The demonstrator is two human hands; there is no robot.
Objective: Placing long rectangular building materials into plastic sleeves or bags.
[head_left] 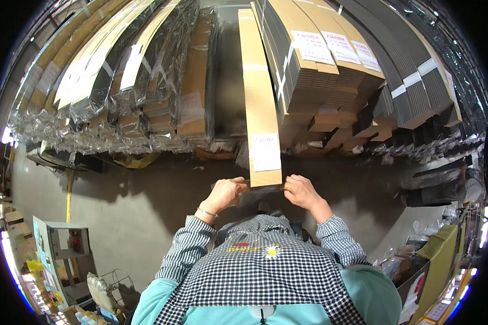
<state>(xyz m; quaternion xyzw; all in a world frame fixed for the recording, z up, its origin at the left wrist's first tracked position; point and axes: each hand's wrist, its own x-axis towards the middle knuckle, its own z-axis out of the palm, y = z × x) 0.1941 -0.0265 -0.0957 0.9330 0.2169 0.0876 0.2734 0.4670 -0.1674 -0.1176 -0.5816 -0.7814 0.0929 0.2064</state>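
The person stood facing a wall of stacked flat cardboard, both arms reaching forward from the lower edge in checked sleeves. The left hand (pixel 226 193) was curled with its fingers pinched on the near left corner of a long bundle of flattened brown cardboard (pixel 258 103), and the right hand (pixel 301 192) gripped the opposite corner in the same way, fingers bent over the edge rather than spread. The bundle's near end sat between the two hands at about chest level, while its far end ran up and away between the stacks (a grip at both corners likely kept so long a piece from twisting). A white paper label (pixel 265 152) was stuck on its top face just beyond the hands.

To the right rose strapped stacks of brown and dark grey board (pixel 331 70) with white labels, tied with pale bands. To the left stood plastic-wrapped bundles (pixel 119 92), leaning in a row. Below them lay a grey concrete floor (pixel 135 216), with a small shelf unit (pixel 65 246) at the lower left.
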